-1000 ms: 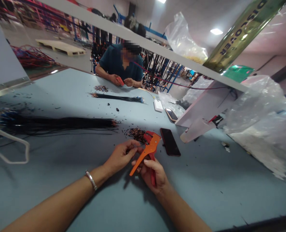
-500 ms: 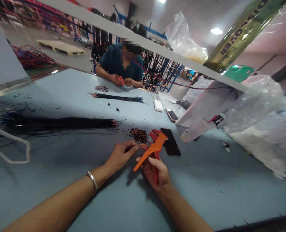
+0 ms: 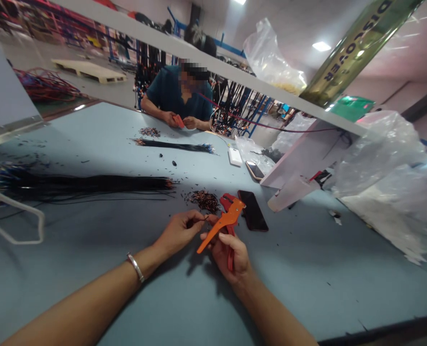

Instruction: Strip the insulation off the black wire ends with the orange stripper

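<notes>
My right hand (image 3: 233,254) is closed around the wire stripper (image 3: 225,218), which has an orange upper handle and a red lower one. Its red jaws point away from me, past the right index finger. Between thumb and fingers, my left hand (image 3: 182,230) pinches a thin dark wire (image 3: 206,218); only a short end shows, close to the right fingertips. Just beyond both hands lies a pile of short black and copper-coloured scraps (image 3: 204,201). To the left, a long bundle of black wires (image 3: 101,183) rests on the table, its copper-coloured ends facing right.
A black phone (image 3: 252,211) lies right of the stripper. Across the blue table (image 3: 307,288), a person (image 3: 179,96) holds a red tool behind a smaller wire bundle (image 3: 173,145). A slanted shelf beam (image 3: 220,62) crosses above. Plastic bags (image 3: 382,158) fill the right side.
The wire stripper has shifted and turned slightly in my right hand, tilting a little lower to the left. The left hand keeps its pinch, and the view has moved slightly.
</notes>
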A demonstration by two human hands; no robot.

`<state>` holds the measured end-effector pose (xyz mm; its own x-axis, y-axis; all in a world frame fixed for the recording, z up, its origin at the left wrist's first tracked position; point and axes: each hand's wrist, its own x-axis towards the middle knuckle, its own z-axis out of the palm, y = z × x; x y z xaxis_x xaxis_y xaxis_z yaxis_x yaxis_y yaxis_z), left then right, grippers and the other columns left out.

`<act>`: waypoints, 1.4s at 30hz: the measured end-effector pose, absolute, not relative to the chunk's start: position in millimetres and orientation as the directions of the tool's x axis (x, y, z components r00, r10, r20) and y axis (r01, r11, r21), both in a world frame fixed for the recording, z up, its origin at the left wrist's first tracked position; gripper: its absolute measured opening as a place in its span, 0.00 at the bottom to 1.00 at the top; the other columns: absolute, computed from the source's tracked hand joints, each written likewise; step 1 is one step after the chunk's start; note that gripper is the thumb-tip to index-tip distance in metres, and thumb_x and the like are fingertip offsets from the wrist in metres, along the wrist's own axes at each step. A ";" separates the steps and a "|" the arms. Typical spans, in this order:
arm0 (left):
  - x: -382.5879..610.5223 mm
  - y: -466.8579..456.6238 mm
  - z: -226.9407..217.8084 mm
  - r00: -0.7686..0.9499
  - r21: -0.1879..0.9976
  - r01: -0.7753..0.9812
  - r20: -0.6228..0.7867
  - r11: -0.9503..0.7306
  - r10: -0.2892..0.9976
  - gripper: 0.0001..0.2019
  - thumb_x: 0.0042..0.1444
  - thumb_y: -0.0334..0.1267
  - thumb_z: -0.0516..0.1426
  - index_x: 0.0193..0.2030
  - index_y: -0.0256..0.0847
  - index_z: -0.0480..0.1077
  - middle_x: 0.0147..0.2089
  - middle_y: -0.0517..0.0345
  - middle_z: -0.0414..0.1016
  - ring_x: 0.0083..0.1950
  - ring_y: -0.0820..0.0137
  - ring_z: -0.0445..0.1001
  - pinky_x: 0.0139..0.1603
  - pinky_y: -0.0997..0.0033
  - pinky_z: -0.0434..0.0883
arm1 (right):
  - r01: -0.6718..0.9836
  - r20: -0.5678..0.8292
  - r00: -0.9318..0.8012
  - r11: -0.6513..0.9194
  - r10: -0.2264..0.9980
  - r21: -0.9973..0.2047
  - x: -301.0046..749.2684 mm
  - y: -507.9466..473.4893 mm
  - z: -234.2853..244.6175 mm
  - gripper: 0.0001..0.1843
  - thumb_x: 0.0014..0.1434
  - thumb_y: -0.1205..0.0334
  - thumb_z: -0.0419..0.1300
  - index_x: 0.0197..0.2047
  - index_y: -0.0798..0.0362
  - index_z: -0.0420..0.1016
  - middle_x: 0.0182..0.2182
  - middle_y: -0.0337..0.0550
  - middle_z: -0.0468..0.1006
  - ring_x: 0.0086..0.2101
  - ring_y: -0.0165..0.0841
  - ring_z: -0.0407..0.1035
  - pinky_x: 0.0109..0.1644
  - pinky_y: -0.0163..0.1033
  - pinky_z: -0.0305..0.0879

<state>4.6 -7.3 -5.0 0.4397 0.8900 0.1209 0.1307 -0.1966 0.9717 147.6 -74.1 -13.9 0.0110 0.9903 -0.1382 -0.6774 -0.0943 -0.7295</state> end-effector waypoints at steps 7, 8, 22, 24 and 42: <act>2.6 -5.9 -4.7 0.295 0.960 0.140 0.193 -0.242 0.936 0.10 0.53 0.42 0.53 0.29 0.38 0.70 0.26 0.60 0.70 0.28 0.73 0.66 0.29 0.75 0.63 | -0.693 -0.171 -0.011 -0.131 0.985 -0.709 147.7 -74.9 -12.3 0.24 0.46 0.67 0.60 0.49 0.51 0.71 0.48 0.47 0.77 0.36 0.39 0.76 0.36 0.42 0.70; 2.5 -5.9 -4.3 0.283 0.961 0.139 0.193 -0.239 0.940 0.10 0.53 0.42 0.54 0.29 0.38 0.70 0.25 0.61 0.70 0.28 0.73 0.65 0.29 0.75 0.63 | -0.691 -0.165 -0.022 -0.134 0.986 -0.711 147.3 -75.3 -12.2 0.24 0.47 0.67 0.61 0.50 0.51 0.71 0.47 0.47 0.78 0.36 0.40 0.76 0.37 0.43 0.70; 0.5 -2.6 -6.0 0.092 0.977 0.083 0.191 -0.198 0.977 0.09 0.51 0.43 0.56 0.31 0.38 0.70 0.25 0.63 0.68 0.26 0.74 0.64 0.28 0.76 0.63 | -0.562 -0.052 -0.296 -0.218 0.954 -0.798 149.7 -81.0 -7.2 0.22 0.50 0.63 0.60 0.49 0.59 0.69 0.32 0.48 0.79 0.35 0.42 0.76 0.47 0.52 0.68; 0.4 -2.7 -6.2 0.075 0.974 0.083 0.206 -0.212 0.976 0.09 0.51 0.43 0.56 0.31 0.38 0.70 0.25 0.63 0.68 0.26 0.74 0.64 0.29 0.76 0.63 | -0.551 -0.046 -0.312 -0.220 0.949 -0.805 149.7 -81.6 -6.2 0.22 0.49 0.63 0.61 0.49 0.59 0.69 0.32 0.48 0.79 0.35 0.42 0.76 0.47 0.53 0.69; 0.3 -3.6 -3.1 0.122 0.973 0.093 0.198 -0.210 0.973 0.10 0.52 0.42 0.55 0.34 0.38 0.72 0.25 0.62 0.70 0.26 0.74 0.63 0.28 0.76 0.63 | -0.560 -0.093 -0.302 -0.256 0.949 -0.788 149.9 -78.4 -6.9 0.20 0.49 0.64 0.60 0.47 0.59 0.70 0.32 0.47 0.80 0.32 0.40 0.77 0.46 0.50 0.70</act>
<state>0.3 -3.6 -3.1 0.1216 0.9726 0.1980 0.0934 -0.2099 0.9733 149.9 -78.4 -6.9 -0.3022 0.9487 -0.0930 -0.5605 -0.2558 -0.7877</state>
